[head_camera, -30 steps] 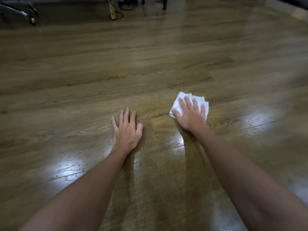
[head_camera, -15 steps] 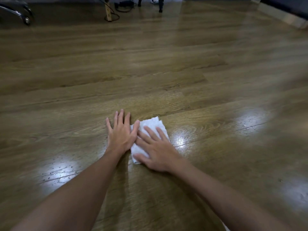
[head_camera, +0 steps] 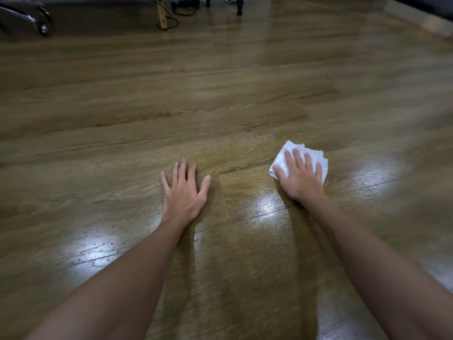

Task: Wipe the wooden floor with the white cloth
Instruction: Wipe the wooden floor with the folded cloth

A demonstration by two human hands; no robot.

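Note:
A folded white cloth (head_camera: 291, 149) lies flat on the wooden floor (head_camera: 220, 94) to the right of centre. My right hand (head_camera: 300, 177) presses down on it with fingers spread, covering most of it; only its far edge and corners show. My left hand (head_camera: 185, 192) rests palm down on the bare boards to the left, fingers apart, holding nothing, about a hand's width from the cloth. Both forearms reach in from the bottom of the view.
A chair base with a castor (head_camera: 41, 27) stands at the far left. A wooden leg with a looped cable (head_camera: 163, 20) and dark furniture legs (head_camera: 239, 7) are at the far edge. A pale skirting (head_camera: 421, 20) runs along the far right. Light glares on the boards.
My right hand slid the cloth from beside my left hand out to the right and slightly away. My left hand stayed planted on the floor.

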